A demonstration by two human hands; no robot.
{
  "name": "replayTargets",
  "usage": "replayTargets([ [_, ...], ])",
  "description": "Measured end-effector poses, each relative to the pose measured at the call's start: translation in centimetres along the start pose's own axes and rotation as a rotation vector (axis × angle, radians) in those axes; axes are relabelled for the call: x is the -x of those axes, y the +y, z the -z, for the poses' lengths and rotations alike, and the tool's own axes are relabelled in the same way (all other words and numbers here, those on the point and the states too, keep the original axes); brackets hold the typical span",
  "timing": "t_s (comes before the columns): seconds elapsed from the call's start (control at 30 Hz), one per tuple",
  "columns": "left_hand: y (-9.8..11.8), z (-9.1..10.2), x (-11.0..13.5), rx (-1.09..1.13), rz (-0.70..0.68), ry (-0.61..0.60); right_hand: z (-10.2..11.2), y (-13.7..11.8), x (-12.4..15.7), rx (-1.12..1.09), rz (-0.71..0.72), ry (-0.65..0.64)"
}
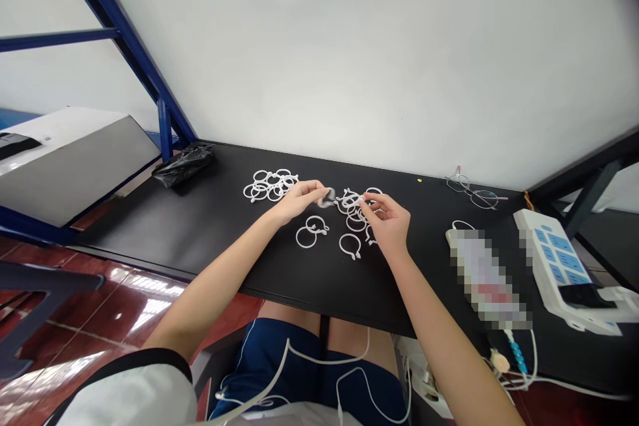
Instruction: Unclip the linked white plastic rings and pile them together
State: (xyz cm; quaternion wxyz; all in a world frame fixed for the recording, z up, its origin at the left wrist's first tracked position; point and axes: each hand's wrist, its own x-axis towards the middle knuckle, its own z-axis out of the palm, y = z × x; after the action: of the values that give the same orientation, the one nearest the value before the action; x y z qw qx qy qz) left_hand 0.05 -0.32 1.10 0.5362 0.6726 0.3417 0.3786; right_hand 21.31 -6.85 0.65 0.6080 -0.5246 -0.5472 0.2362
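Observation:
My left hand [302, 200] is closed in a pinch on a small grey, blurred piece [329, 197] whose kind I cannot make out. To its right, my right hand [388, 218] pinches a white plastic ring [351, 198] with thumb and forefinger. Under and around that hand lie several more white rings [356, 220], partly covered by the fingers. A single ring [350, 244] with small knobbed ends rests nearer the table's front edge. Two overlapping rings [306, 237] lie between my forearms, and a heap of rings [269, 186] sits left of my left hand.
The black table [224, 226] meets a white wall at the back. A black plastic bag [184, 165] lies at the far left. On the right are eyeglasses [471, 193], a blurred-out phone [486, 276] with a charging cable, and a white power strip [559, 266].

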Motion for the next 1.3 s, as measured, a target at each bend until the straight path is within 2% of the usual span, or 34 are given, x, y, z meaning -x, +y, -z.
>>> replayTargets([
  [0.2,0.2,0.2,0.1,0.015,-0.003,0.005,0.2,-0.1,-0.2,-0.034,-0.033,0.071],
  [0.37,0.0,-0.1,0.3,-0.074,0.048,-0.083,0.1,-0.2,-0.2,-0.015,-0.033,0.065],
  [0.57,-0.5,-0.6,0.4,-0.190,0.026,-0.209,0.0,-0.2,-0.2,0.003,-0.029,0.059],
  [0.83,-0.3,-0.5,0.4,-0.230,0.014,-0.176,0.0,-0.3,-0.1,0.014,-0.033,0.057],
  [0.97,-0.4,0.4,0.2,-0.280,-0.066,-0.124,0.0,-0.3,-0.1,0.000,-0.036,0.054],
  [1.17,-0.6,1.4,0.5,-0.436,-0.085,-0.307,0.0,-0.2,-0.1,0.015,-0.020,0.056],
  [1.3,-0.8,1.1,0.4,-0.492,-0.081,-0.325,0.0,-0.1,-0.1,0.018,-0.019,0.055],
])
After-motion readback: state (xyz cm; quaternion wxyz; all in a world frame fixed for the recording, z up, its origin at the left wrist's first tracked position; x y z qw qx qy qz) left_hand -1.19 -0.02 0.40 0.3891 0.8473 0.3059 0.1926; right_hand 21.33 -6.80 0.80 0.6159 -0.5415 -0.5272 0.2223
